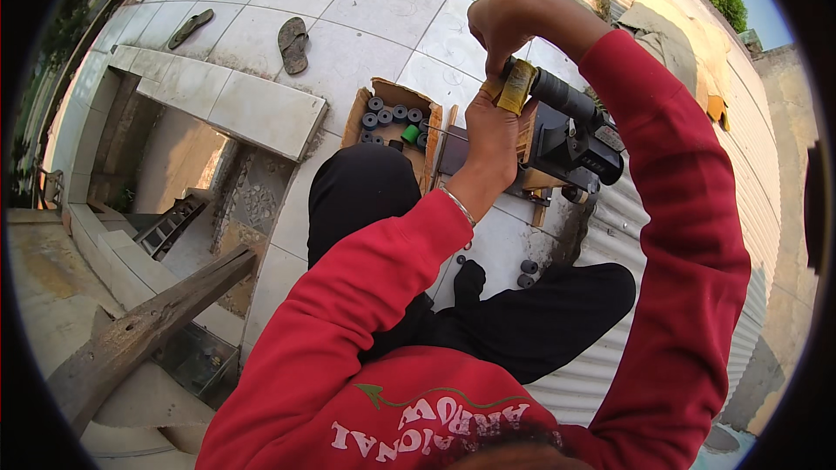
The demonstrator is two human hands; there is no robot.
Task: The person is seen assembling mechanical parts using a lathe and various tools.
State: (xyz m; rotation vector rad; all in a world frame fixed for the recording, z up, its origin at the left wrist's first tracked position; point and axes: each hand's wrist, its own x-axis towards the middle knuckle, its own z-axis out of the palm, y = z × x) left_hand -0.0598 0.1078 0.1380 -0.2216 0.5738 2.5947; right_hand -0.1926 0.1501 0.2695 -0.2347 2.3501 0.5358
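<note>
A worn yellow strip (517, 87) is wrapped over the end of a dark cylinder (564, 96) on a black motor-driven machine (570, 150). My left hand (493, 132) comes from below, its thumb and fingers closed on the strip's near side. Arched over from above, my right hand (509, 22) has its fingers pressed down at the strip's far end; its fingertips are partly hidden. Left of the machine, a cardboard box (359, 113) holds several dark ring-shaped rollers (400, 112) and a green one (410, 133).
Loose dark rollers (527, 274) lie on the tiles by my foot. A pair of slippers (293, 45) rests farther off. At left are a stair opening with a raised tiled ledge (261, 113) and a wooden beam (157, 326). Corrugated sheeting (627, 218) runs along the right.
</note>
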